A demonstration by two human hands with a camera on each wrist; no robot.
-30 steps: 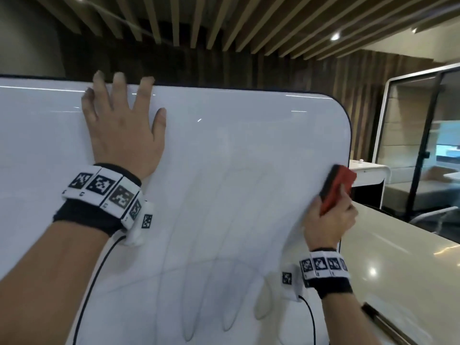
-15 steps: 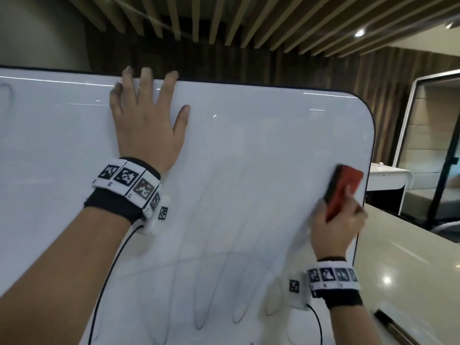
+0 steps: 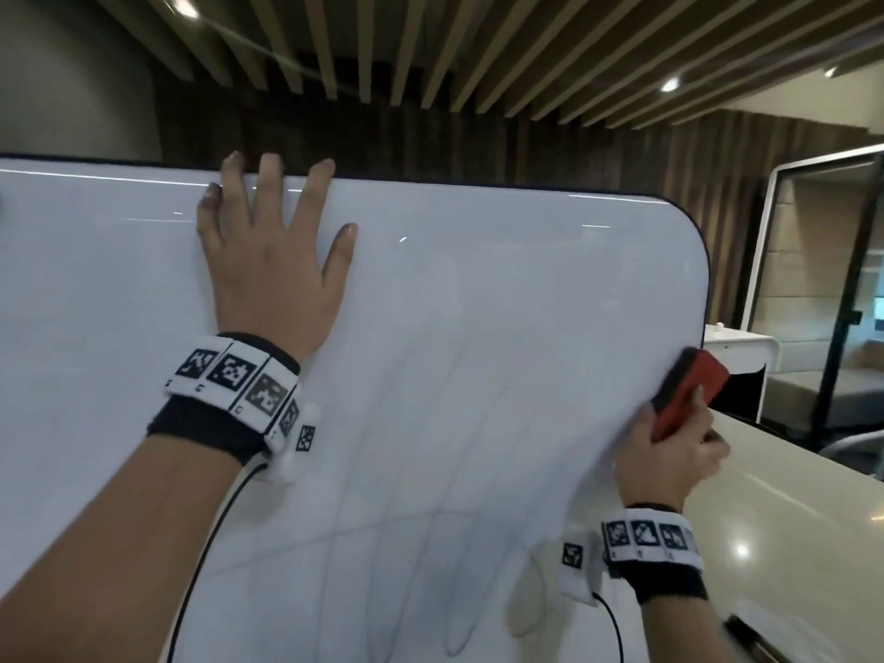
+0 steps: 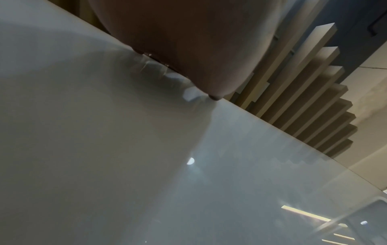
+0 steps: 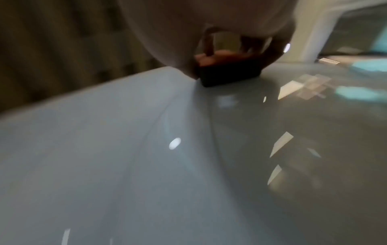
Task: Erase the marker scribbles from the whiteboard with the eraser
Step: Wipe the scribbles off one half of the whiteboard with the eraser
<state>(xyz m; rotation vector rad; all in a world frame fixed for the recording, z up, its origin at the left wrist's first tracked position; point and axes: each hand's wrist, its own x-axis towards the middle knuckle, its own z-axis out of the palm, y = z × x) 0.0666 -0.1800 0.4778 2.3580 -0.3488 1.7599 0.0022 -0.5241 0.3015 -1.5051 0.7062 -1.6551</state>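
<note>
- Whiteboard (image 3: 454, 327), dark-rimmed with a rounded corner at 1 o'clock, fills most of the head view; faint marker scribbles (image 3: 382, 543) loop across its lower middle, toward 6 o'clock.
- Pale glossy table (image 3: 789, 543) stretches beyond the board's right edge, at 4 o'clock.
- Left hand (image 3: 272, 275) lies flat on the board near its top rim, at 11 o'clock, fingers spread and straight, holding nothing; a wristband of black-and-white tags (image 3: 234, 385) wraps the wrist.
- Right hand (image 3: 669, 466), at 4 o'clock, grips the eraser with fingers curled round it.
- Red eraser (image 3: 689, 394) with a dark pad presses against the board's right edge at 3 o'clock, clear of the scribbles.
</note>
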